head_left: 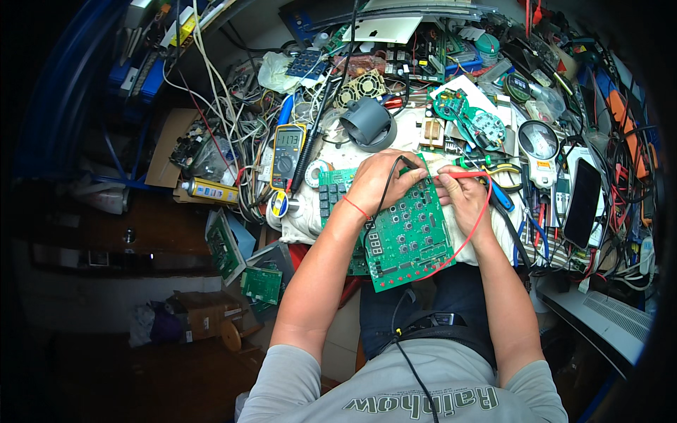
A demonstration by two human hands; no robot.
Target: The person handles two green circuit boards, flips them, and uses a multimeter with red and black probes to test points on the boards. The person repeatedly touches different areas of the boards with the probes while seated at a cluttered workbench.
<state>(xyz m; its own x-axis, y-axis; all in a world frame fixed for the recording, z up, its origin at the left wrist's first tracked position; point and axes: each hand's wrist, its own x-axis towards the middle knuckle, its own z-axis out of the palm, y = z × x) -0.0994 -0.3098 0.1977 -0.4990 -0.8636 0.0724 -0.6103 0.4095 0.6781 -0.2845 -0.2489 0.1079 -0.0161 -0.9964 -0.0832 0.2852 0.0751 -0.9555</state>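
Observation:
A green circuit board [416,233] with rows of round buttons and a digit display lies tilted in front of me at the bench edge. My left hand [381,180] rests over its upper left part, closed on a black test probe [407,163] whose lead hangs down across the wrist. From the right, my right hand [465,201] pinches a red test probe [465,174], its tip pointing at the board's upper edge; the exact contact spot is too small to tell. The red lead [474,233] loops down over the board. A yellow-rimmed multimeter [287,158] with a lit display stands left of my hands.
Behind the board sit a grey cylindrical part [368,123] and round green boards [486,129]. To the right lie pliers [504,173], a magnifier [538,139] and a black phone [583,203]. Cables and loose boards crowd the bench; more green boards [261,284] hang at its lower left.

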